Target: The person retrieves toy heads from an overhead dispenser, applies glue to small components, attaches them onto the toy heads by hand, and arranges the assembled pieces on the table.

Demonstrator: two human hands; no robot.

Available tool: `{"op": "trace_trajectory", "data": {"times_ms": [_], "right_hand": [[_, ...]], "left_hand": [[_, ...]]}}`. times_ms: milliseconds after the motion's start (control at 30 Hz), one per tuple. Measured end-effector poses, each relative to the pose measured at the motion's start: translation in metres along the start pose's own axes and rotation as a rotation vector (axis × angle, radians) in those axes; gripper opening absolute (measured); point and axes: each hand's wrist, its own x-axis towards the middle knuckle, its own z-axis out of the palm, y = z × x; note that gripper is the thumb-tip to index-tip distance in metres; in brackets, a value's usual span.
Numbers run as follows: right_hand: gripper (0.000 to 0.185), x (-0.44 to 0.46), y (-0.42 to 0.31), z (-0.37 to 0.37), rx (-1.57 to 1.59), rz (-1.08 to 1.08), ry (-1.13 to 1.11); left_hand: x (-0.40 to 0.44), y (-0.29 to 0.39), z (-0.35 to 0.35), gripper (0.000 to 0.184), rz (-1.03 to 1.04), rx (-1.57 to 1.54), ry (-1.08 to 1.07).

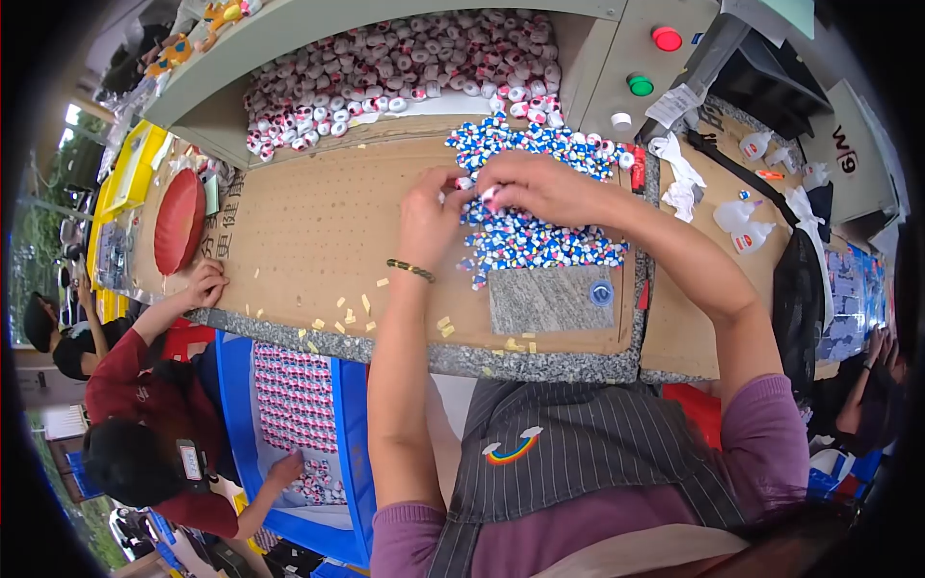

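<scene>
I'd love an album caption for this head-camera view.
Left hand and right hand, close together, handle small pieces above a blue-and-white pile, with pink-and-white pieces heaped behind.

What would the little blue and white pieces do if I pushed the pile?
The blue and white pieces would probably slide apart, since they lie loose. Each is likely light, being much smaller than the right hand.

Small white-and-pink pieces (490, 197) are held over the left part of loosely heaped blue-and-white pieces (549, 243).
</scene>
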Motion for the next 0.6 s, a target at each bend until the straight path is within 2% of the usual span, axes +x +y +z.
{"op": "trace_trajectory", "data": {"times_ms": [33,100,133,267,400,467,500,600], "right_hand": [[0.019,0.0,-0.004,-0.003,-0.002,0.07,0.047],[0.016,0.006,-0.002,-0.003,-0.236,-0.039,0.105],[0.016,0.01,0.0,0.002,-0.329,-0.088,0.126],[0.018,0.036,-0.01,0.03,-0.348,-0.102,-0.069],[0.024,0.054,0.007,0.059,-0.369,-0.205,-0.031],[0.026,0.06,0.019,0.052,-0.463,-0.225,0.029],[0.03,0.06,0.016,0.043,-0.517,-0.148,0.035],[0.035,0.044,-0.032,0.007,-0.067,0.072,0.124]], "left_hand": [[-0.001,-0.001,-0.001,0.034,-0.01,-0.047,0.025],[-0.007,0.0,-0.008,0.041,-0.085,-0.129,0.041],[-0.013,-0.002,-0.015,0.039,-0.078,-0.049,0.087],[-0.033,-0.023,-0.055,0.032,-0.073,0.246,0.248],[-0.053,-0.035,-0.075,0.03,-0.014,0.354,0.308],[-0.059,-0.031,-0.071,0.032,-0.047,0.186,0.291],[-0.062,-0.028,-0.068,0.033,-0.064,0.1,0.283],[-0.065,-0.011,-0.067,0.04,0.081,0.317,0.088]]}}
